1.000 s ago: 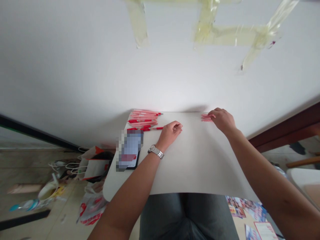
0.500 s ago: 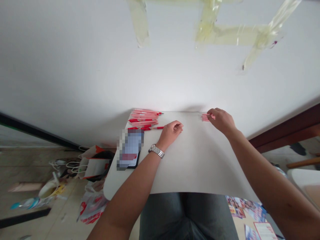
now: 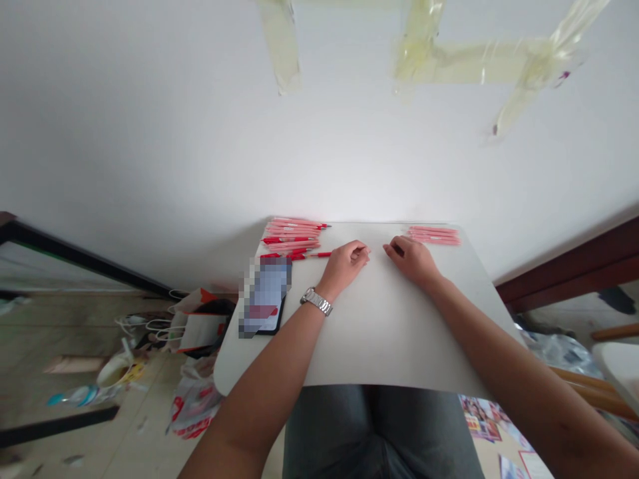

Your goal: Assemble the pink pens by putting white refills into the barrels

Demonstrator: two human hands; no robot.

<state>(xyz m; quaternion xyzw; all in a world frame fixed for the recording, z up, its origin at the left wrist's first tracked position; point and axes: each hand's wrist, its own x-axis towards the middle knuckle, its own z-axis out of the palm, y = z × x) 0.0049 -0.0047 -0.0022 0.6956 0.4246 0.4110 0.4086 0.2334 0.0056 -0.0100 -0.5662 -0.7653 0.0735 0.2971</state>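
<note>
My left hand (image 3: 345,262), with a metal watch on its wrist, rests on the small white table (image 3: 379,332) with its fingers curled into a loose fist. What it holds, if anything, is hidden. My right hand (image 3: 410,258) lies just to its right, fingers curled inward, nothing visible in them. A pile of several red and pink pens (image 3: 293,237) lies at the far left of the table, close to my left hand. A smaller neat group of pink pens (image 3: 434,235) lies at the far right, apart from my right hand.
A phone (image 3: 267,297) lies on the table's left side. The table stands against a white wall with strips of yellowish tape (image 3: 464,63). Bags and clutter (image 3: 192,372) cover the floor on the left. Printed leaflets (image 3: 486,426) lie on the floor at the right.
My right hand has left the pink pens at the far right and drawn back to the table's middle, close to my left hand. The left hand has stayed put.
</note>
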